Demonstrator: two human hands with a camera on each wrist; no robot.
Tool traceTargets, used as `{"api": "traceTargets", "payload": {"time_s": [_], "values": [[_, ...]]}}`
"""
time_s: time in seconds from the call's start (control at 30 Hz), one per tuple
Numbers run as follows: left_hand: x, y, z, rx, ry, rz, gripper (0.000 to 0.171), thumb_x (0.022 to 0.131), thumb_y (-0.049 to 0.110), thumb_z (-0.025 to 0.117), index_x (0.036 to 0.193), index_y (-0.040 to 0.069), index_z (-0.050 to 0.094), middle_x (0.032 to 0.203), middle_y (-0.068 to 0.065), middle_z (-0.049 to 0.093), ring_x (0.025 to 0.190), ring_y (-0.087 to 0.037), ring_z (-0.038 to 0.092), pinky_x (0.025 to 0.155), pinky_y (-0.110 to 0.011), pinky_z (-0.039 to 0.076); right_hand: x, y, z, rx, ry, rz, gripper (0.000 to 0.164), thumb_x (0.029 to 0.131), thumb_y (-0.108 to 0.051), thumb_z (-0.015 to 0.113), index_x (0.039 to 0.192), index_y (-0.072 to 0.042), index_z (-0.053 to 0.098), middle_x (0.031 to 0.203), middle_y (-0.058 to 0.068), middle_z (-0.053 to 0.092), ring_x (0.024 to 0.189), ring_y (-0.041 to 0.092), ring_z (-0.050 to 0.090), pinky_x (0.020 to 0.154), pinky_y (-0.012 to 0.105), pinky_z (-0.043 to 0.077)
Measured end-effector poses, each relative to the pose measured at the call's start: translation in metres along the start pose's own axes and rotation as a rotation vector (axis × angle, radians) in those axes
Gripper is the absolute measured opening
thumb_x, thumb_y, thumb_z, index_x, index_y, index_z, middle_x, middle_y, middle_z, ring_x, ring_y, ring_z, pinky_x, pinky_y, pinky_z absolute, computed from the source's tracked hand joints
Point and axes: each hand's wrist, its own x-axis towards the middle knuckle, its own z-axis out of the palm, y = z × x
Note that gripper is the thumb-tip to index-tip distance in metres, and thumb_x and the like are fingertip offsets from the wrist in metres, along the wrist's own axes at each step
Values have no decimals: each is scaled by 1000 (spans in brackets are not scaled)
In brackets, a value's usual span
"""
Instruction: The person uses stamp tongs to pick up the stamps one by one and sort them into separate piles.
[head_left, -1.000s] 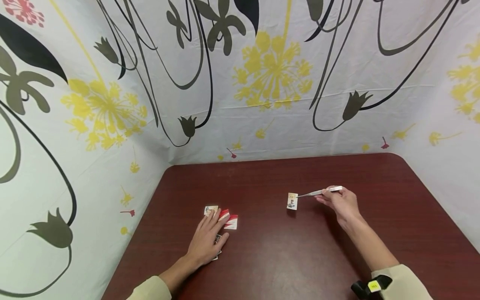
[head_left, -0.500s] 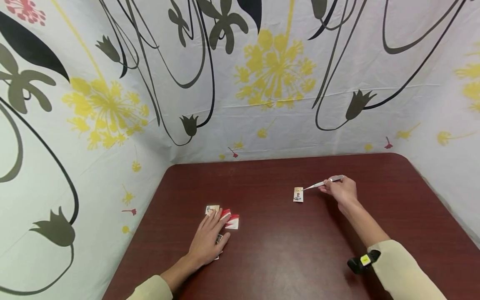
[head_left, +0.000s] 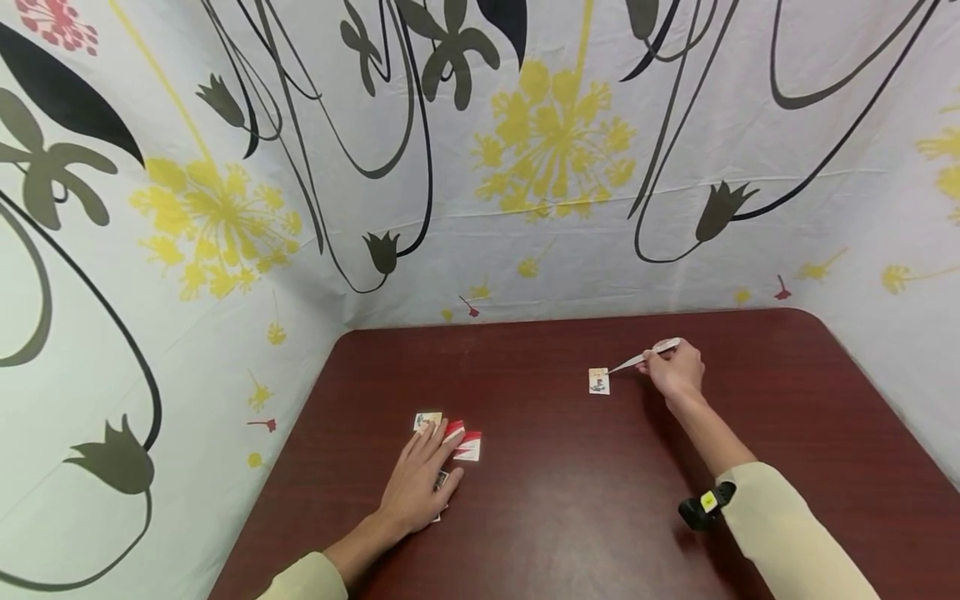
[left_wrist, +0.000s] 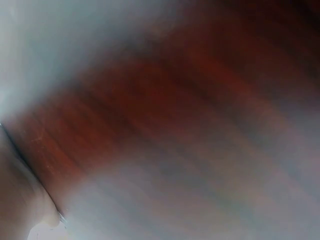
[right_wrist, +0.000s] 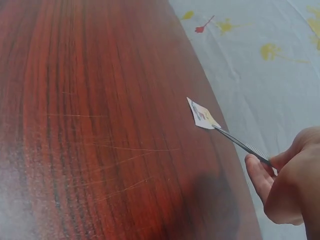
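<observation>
My right hand point(head_left: 677, 372) pinches a pair of metal tweezers point(right_wrist: 240, 143) between thumb and fingers. At the tweezers' tips is a small picture card point(right_wrist: 201, 115), gripped by its corner, over the far right part of the table. My left hand point(head_left: 415, 483) lies with fingers stretched across several small cards at the left. A picture card point(head_left: 427, 420) shows beyond its fingertips, and a red-and-white card point(head_left: 468, 447) sticks out to the right. Another card point(head_left: 441, 481) peeks out between forefinger and thumb; the rest are hidden under the hand. The left wrist view is mostly blurred.
The dark red wooden table point(head_left: 525, 517) has rounded far corners. White cloth point(head_left: 450, 200) with printed flowers hangs behind it and along both sides. A black strap with a yellow tag point(head_left: 708, 502) sits on the right sleeve.
My right hand has moved away toward the far edge of the table, carrying the card in the tweezers. The left hand has stayed on its cards.
</observation>
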Motion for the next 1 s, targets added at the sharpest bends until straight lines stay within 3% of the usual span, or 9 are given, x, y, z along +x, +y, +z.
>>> {"api": "traceTargets", "payload": {"time_s": [0.07,0.13,0.33,0.63,0.7,0.8,0.9,1.0], "values": [[0,0,0,7,3,0,59,101,37,66,157,23,55,163,-16,46,152,-40,40,123,-60,31,1,-1,0,-66,20,-30,16,100,-4,64,112,7,61,73,4,77,57,-12,61,124,40,31],[0,0,1,13,8,2,58,101,37,65,157,23,55,163,-16,47,152,-40,40,123,-60,32,3,-1,0,-106,37,-59,16,100,-4,64,112,7,61,73,6,77,56,-14,56,124,48,25],[0,0,2,15,17,6,58,101,37,65,156,22,56,163,-16,47,151,-41,41,122,-61,33,5,-1,4,-186,86,-94,15,100,-6,66,111,4,62,90,18,79,57,-13,52,111,50,41],[0,2,0,6,-5,-5,58,101,37,65,157,22,56,164,-15,46,153,-39,39,124,-59,30,6,3,6,-216,88,-150,17,104,-11,65,114,2,61,102,22,78,66,-12,56,102,53,48],[-1,2,0,8,-5,-3,58,101,37,65,156,22,56,164,-15,46,153,-39,39,124,-58,30,6,3,6,-216,94,-157,18,103,-11,65,115,2,61,101,22,79,69,-5,63,102,53,48],[-1,2,-1,12,-6,-1,58,101,38,65,156,22,56,164,-15,46,153,-38,39,124,-58,31,6,3,6,-221,106,-161,17,103,-11,66,114,1,61,99,21,79,80,16,76,103,53,48],[-1,2,-1,8,-11,-2,58,102,38,64,157,22,55,164,-15,45,153,-38,40,124,-58,31,5,4,7,-224,115,-156,16,103,-12,66,113,0,61,96,19,79,93,34,78,104,54,48],[-1,2,-2,6,-11,-3,58,102,38,64,157,21,55,164,-15,45,153,-38,39,124,-58,31,5,3,6,-216,120,-154,16,103,-12,66,114,0,61,95,19,79,94,34,78,106,54,47]]}}
